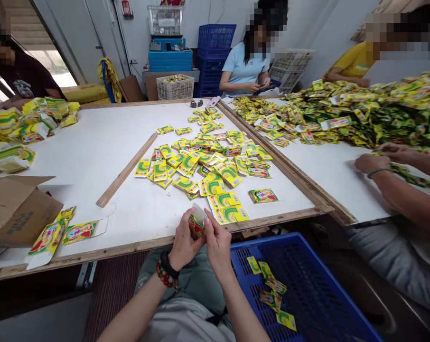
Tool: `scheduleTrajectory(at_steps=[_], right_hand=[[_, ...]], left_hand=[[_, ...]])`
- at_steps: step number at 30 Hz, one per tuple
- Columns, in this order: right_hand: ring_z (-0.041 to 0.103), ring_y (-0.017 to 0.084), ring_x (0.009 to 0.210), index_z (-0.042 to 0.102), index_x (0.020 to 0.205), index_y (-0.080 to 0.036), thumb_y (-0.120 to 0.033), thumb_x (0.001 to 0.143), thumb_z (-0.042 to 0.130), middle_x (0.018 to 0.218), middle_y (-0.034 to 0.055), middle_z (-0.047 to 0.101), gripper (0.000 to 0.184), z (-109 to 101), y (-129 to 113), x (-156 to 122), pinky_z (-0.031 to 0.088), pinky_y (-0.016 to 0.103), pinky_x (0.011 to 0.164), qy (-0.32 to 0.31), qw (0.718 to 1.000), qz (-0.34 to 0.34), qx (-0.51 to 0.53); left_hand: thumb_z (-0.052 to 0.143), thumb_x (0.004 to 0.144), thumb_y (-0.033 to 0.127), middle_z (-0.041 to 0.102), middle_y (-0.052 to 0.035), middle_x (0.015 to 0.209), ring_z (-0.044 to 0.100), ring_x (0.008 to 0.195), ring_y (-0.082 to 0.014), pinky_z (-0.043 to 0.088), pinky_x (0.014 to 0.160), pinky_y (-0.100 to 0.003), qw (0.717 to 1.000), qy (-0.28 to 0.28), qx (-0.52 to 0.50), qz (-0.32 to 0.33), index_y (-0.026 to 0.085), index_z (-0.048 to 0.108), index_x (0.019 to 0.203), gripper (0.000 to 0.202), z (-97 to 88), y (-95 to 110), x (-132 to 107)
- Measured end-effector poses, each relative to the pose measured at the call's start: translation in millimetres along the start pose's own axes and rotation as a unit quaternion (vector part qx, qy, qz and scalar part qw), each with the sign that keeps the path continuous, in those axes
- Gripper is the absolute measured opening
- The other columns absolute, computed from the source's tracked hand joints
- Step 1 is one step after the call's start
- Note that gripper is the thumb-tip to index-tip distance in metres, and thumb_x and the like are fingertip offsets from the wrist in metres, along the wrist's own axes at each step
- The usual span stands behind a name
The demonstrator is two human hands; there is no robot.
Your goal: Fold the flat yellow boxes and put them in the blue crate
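Observation:
Both hands meet just above the table's front edge. My left hand (184, 242) is closed around the left side of a small printed packet (196, 225) whose pale flap stands up at the top. The fingers of my right hand (217, 240) pinch the same packet from the right. A dark band and a beaded bracelet circle my left wrist. Just beyond my hands, several flat yellow-green packets (229, 211) lie side by side, with a loose pile of packets (200, 159) behind them. One single packet (263, 195) rests to the right.
A blue crate (296, 285) with several packets stands below the table at right. A wooden strip (126, 171) crosses the white table (94, 137). At left are a cardboard box (21, 209) and flat cartons (49, 237). Co-workers sit around; a large heap (364, 114) covers the right table.

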State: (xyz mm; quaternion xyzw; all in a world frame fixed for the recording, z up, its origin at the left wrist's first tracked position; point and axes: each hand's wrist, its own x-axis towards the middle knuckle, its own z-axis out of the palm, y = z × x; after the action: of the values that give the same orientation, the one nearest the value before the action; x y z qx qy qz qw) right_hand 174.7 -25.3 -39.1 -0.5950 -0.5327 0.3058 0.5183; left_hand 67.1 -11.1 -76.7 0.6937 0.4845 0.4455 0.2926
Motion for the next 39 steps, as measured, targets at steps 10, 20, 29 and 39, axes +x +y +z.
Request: scheduleTrajectory(at_steps=[10,20,29,39], right_hand=[[0.068,0.026,0.103,0.073,0.108,-0.023,-0.023,0.08,0.058,0.111,0.0052,0.072,0.031,-22.4,-10.6,7.8,0.052,0.042,0.092,-0.114,0.99,-0.063,0.054],[0.073,0.02,0.072,0.073,0.105,-0.02,-0.03,0.083,0.062,0.101,0.0055,0.075,0.027,-14.4,-6.4,17.4,0.059,0.031,0.066,-0.082,0.996,-0.001,0.028],[0.071,0.022,0.096,0.074,0.104,-0.027,-0.019,0.084,0.06,0.106,0.0045,0.074,0.025,-4.0,-5.9,10.6,0.057,0.037,0.088,-0.075,0.99,-0.113,0.037],[0.07,0.023,0.098,0.076,0.099,-0.026,-0.018,0.085,0.057,0.105,0.0069,0.074,0.025,9.9,-5.4,4.2,0.055,0.04,0.09,-0.021,0.992,-0.122,0.014]], left_hand=[[0.062,0.081,0.03,0.048,-0.0175,0.133,0.051,0.122,-0.0283,0.044,0.1,-0.049,0.997,-0.072,-0.02,0.024,0.02,0.021,0.135,0.069,6.2,-4.4,-5.5],[0.065,0.076,0.028,0.048,-0.0176,0.132,0.05,0.123,-0.0308,0.042,0.102,-0.051,0.997,-0.059,-0.046,-0.036,0.017,0.026,0.134,0.071,11.8,-5.7,-4.2],[0.063,0.077,0.024,0.049,-0.0171,0.131,0.052,0.12,-0.0296,0.045,0.1,-0.049,0.998,-0.041,-0.055,-0.006,0.018,0.025,0.135,0.069,11.5,-11.0,-9.5],[0.053,0.083,0.016,0.043,-0.0172,0.138,0.045,0.129,-0.0269,0.041,0.106,-0.049,0.998,-0.037,-0.04,0.04,0.02,0.019,0.14,0.066,15.8,-15.1,-10.4]])
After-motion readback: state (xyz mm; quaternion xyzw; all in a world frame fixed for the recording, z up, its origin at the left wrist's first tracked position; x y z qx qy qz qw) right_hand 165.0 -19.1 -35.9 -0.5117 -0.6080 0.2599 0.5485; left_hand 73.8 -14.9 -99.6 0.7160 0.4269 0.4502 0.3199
